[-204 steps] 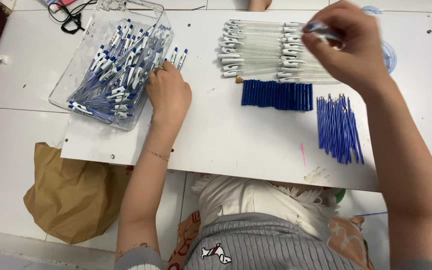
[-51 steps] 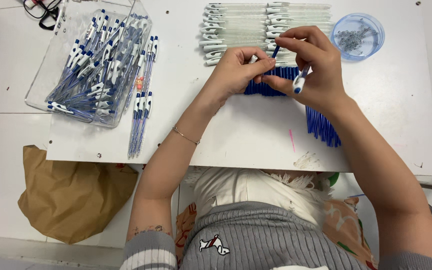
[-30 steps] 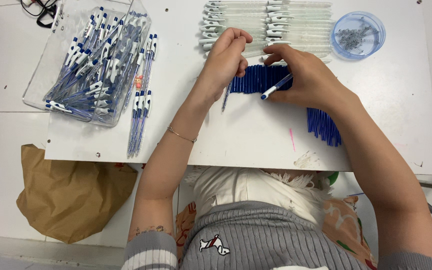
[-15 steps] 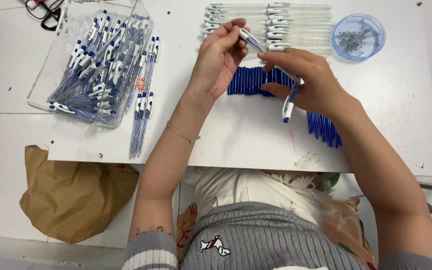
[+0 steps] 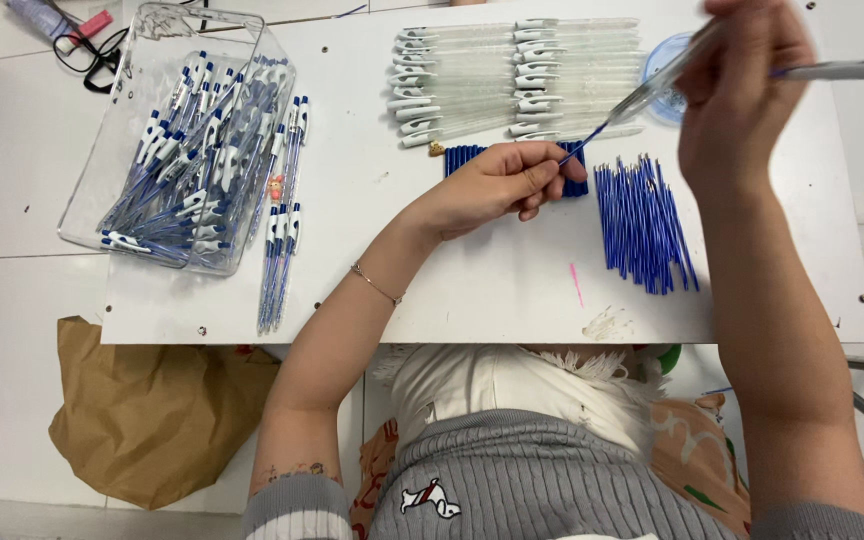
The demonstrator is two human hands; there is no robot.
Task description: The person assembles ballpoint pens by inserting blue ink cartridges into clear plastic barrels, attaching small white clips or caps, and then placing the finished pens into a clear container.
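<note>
While the left hand (image 5: pixel 497 188) pinched a blue refill (image 5: pixel 580 150), right-hand fingers (image 5: pixel 742 90) gripped a clear barrel (image 5: pixel 664 82), tilted to receive it above the bench (image 5: pixel 472 290).

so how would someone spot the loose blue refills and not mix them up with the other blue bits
On the white board, look right of centre, below the rows of clear pen barrels. The loose blue refills lie there fanned out, long and thin, unlike the short blue pieces lined up tight beside the left hand.

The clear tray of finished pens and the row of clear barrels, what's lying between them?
In the head view, a few assembled pens lie between the tray and the barrels.
</note>
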